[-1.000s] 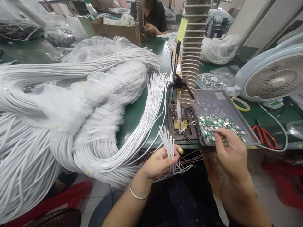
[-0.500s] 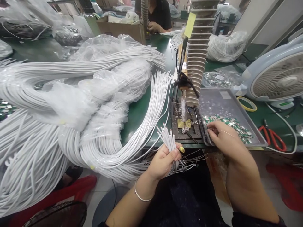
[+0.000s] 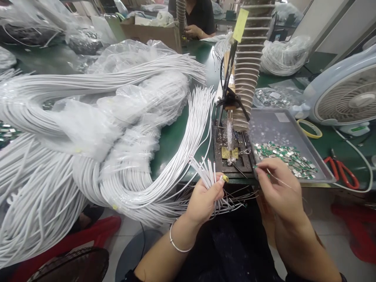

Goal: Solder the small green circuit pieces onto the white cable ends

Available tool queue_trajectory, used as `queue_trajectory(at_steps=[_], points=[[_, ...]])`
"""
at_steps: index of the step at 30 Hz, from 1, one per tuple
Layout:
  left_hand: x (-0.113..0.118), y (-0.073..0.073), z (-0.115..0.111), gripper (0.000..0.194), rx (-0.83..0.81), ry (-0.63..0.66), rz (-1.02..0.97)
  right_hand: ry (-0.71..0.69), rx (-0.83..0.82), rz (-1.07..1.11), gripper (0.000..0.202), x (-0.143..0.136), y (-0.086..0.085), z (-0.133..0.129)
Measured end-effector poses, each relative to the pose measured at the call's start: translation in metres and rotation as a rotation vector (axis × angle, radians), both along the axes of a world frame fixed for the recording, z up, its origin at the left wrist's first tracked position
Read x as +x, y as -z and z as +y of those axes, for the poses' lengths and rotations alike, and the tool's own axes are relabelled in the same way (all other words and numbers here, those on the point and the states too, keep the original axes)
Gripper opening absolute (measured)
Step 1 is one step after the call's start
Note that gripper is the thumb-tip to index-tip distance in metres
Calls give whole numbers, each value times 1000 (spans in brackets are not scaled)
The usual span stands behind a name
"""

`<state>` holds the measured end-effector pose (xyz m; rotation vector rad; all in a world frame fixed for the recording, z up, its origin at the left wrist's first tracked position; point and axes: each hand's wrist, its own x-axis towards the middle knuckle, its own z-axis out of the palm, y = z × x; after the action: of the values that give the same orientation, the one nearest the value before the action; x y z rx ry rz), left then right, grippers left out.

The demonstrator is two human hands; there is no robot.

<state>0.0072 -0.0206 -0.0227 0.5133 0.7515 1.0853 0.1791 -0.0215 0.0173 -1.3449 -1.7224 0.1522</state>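
Observation:
My left hand (image 3: 205, 197) is closed around a fanned bunch of white cables (image 3: 207, 172), their stripped ends pointing up and away. A yellow cover sits on one fingertip of that hand. My right hand (image 3: 280, 186) pinches a small green circuit board (image 3: 255, 167) by the tray's near left corner. A thin silvery strand (image 3: 279, 180), which looks like solder wire, runs from these fingers across the hand. Between and beyond both hands stands a soldering iron (image 3: 230, 133), tip down over a dark metal stand (image 3: 220, 166) with a yellow sponge pad (image 3: 226, 153).
A grey tray (image 3: 304, 137) holds many small circuit boards (image 3: 293, 158). To its right lie yellow tape (image 3: 309, 129), red-handled cutters (image 3: 342, 172) and a fan (image 3: 352, 90). A ribbed hose (image 3: 249, 62) rises behind the iron. Cable bundles (image 3: 123, 156) fill the left. Another person (image 3: 195, 19) sits opposite.
My right hand has drawn back from the tray's boards, and a small circuit board now shows at its fingertips. My left hand keeps its grip on the cables, whose ends have fanned slightly left.

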Motion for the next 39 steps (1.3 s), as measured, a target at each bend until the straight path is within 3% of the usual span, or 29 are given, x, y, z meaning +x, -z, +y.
queue_trajectory(at_steps=[4,9,17,39], points=[[2,-3,1,31,27,-1,19,-98,-4,61,20,-14,4,-7],[3,-6,2,29,76,21,92,-72,-50,156,24,-24,13,-9],[6,-11,5,29,35,-18,102,-83,-213,272,11,-34,16,-8],[7,-16,5,16,94,-25,148,-73,-271,318,5,-40,18,-9]])
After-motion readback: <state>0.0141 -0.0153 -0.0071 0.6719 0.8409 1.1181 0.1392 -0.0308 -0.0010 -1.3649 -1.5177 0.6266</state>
